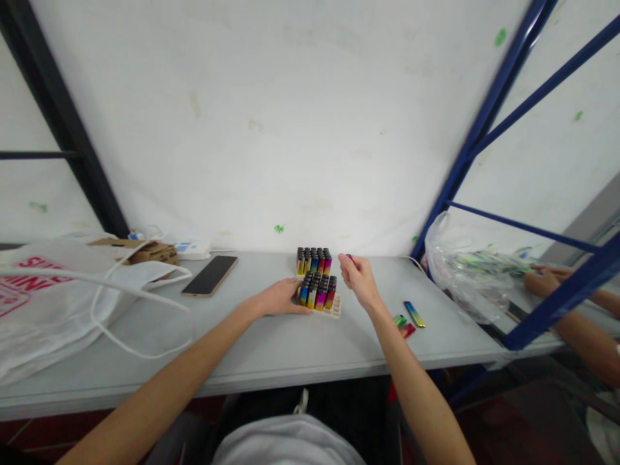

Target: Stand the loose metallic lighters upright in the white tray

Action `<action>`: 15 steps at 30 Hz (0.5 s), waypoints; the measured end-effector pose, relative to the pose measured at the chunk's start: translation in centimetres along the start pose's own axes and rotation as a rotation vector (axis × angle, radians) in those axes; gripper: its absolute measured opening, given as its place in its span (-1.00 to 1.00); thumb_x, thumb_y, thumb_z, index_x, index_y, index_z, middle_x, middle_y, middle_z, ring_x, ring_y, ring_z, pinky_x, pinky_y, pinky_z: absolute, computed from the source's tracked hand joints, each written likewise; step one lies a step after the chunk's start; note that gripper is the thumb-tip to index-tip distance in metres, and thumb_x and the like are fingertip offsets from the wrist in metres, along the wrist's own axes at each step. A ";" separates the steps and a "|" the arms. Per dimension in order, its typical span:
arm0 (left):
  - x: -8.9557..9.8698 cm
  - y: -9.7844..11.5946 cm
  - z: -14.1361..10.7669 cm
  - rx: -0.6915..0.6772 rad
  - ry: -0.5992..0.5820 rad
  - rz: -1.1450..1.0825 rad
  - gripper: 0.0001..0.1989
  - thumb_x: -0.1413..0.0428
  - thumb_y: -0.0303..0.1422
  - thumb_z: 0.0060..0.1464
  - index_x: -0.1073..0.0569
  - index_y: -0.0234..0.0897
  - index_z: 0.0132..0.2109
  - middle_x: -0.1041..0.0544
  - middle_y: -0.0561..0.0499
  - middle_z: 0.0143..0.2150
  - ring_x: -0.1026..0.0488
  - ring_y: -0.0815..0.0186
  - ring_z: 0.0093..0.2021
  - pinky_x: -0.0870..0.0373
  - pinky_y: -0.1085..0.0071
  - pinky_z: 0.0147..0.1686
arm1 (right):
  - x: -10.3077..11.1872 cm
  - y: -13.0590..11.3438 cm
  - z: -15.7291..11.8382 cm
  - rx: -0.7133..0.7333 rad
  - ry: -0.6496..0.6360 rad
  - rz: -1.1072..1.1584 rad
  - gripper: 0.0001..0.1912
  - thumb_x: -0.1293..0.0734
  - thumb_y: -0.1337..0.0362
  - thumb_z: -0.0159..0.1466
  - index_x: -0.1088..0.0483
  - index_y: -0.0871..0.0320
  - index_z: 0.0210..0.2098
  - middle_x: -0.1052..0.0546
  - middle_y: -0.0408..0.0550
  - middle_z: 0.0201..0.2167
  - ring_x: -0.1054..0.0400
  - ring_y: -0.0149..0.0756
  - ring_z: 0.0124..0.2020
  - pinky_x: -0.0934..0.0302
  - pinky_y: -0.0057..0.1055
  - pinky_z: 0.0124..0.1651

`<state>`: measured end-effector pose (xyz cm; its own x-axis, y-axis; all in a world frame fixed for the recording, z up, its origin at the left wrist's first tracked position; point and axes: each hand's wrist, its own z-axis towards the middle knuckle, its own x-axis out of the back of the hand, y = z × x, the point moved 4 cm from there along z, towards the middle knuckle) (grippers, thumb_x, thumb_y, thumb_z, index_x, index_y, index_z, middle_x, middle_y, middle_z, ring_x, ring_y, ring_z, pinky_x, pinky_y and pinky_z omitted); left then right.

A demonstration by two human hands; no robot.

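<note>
Several colourful lighters (317,290) stand upright in a pale tray (334,310) with some bare slots at its right side. My left hand (283,298) grips the tray's left edge, thumb and fingers around it. Just behind is a second block of upright lighters (314,260). My right hand (357,276) is raised to the right of the tray, closed on a small purple item that looks like a lighter, mostly hidden by the fingers. To the right on the table lie a blue and yellow lighter (414,314), a red one (407,330) and a green one (400,320).
A phone (210,276) lies on the grey table (271,342). White plastic bags (72,290) and a white cable are at left. A clear bag (460,278) leans by a blue metal frame (465,161). Another person's hands (542,282) are at far right.
</note>
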<state>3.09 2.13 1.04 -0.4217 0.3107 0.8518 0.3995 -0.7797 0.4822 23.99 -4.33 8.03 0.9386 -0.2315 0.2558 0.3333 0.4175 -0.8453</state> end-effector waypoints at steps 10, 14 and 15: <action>0.0 0.1 0.0 0.032 0.006 0.009 -0.35 -0.38 -0.01 0.11 -0.52 -0.26 0.23 -0.65 -0.18 0.19 -0.62 -0.08 0.14 -0.50 0.17 0.17 | -0.9 0.9 0.1 0.028 0.069 -0.103 -0.45 -0.25 -0.20 0.29 -0.13 0.04 -0.60 -0.13 -0.24 -0.65 0.01 -0.41 -0.55 0.11 -0.41 -0.48; 0.0 0.1 0.0 0.041 -0.002 0.021 -0.34 -0.38 0.01 0.11 -0.52 -0.28 0.22 -0.66 -0.20 0.17 -0.61 -0.08 0.13 -0.51 0.17 0.16 | -1.3 0.7 0.0 0.052 0.067 -0.139 -0.46 -0.24 -0.18 0.29 -0.10 0.04 -0.61 -0.10 -0.25 -0.64 0.02 -0.41 -0.54 0.12 -0.40 -0.46; 0.0 0.1 0.0 0.046 0.000 0.025 -0.34 -0.38 0.01 0.11 -0.52 -0.28 0.22 -0.66 -0.21 0.17 -0.61 -0.09 0.14 -0.50 0.17 0.16 | -1.4 0.7 -0.1 0.062 0.076 -0.148 -0.48 -0.24 -0.16 0.28 -0.08 0.03 -0.61 -0.08 -0.25 -0.63 0.04 -0.41 -0.54 0.13 -0.39 -0.45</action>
<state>3.17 2.07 1.10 -0.4112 0.2909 0.8639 0.4473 -0.7613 0.4694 22.87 -3.78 7.08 0.8702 -0.3594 0.3371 0.4745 0.4269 -0.7698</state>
